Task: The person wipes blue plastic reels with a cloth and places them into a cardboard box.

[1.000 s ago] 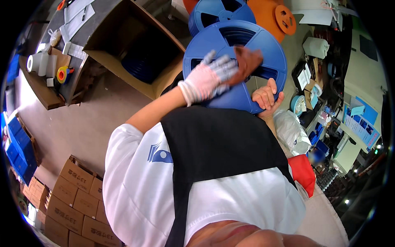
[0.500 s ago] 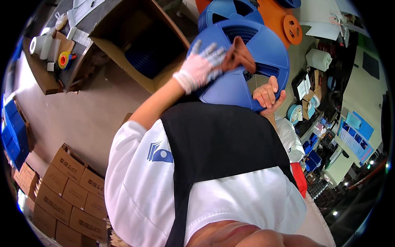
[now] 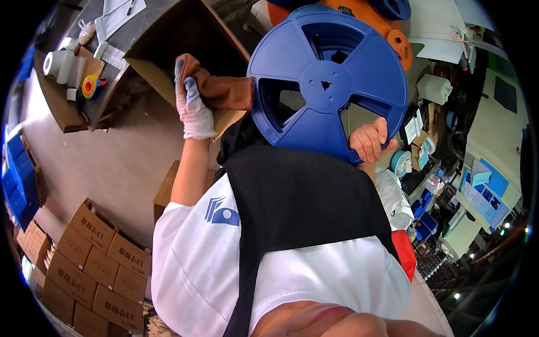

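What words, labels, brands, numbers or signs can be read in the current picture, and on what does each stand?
Cardboard boxes, lower left: large dark print, legible but not copied here.
Blue-and-white sheet, right: print too small to read.
White paper, upper left: too small to read.
White shirt: blue emblem, no readable letters.
Blue reel: no readable text.

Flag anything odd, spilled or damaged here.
One mismatch: the left hand, holding a brown cloth, is gloved, while the right hand, gripping the blue reel, is bare. No spill or damage stands out.
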Demonstrator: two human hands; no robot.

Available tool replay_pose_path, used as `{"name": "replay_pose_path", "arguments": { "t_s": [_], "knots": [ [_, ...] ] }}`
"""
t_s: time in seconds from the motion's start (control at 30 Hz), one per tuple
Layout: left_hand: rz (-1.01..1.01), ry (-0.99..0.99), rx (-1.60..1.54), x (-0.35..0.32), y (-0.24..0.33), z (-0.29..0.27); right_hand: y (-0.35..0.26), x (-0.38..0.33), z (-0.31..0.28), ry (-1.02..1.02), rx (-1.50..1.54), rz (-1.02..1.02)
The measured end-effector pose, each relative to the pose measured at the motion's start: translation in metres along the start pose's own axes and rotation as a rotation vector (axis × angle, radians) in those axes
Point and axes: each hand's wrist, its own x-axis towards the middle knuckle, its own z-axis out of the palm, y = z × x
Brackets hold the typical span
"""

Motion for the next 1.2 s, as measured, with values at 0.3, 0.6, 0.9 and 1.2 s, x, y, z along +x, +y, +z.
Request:
{"name": "replay_pose_path", "arguments": {
  "t_s": [0.3,0.6,0.9,1.2],
  "knots": [
    [0.727,-1.190,0.828,-0.031,0.004,0.033,-0.001,0.041,0.026,0.194,-0.023,-0.001],
    [0.607,-1.305,0.537,-0.026,-0.011,0.034,-0.006,0.086,0.052,0.190,-0.461,0.222],
    [-0.736,-0.341,-0.331,-0.038,0.021,-0.001,-0.042,0.056,0.072,0.508,-0.754,0.090],
    [-0.752,-0.297,-0.430,-0.040,0.002,-0.027,-0.033,0.014,0.044,0.607,-0.649,-0.015]
  ]
}}
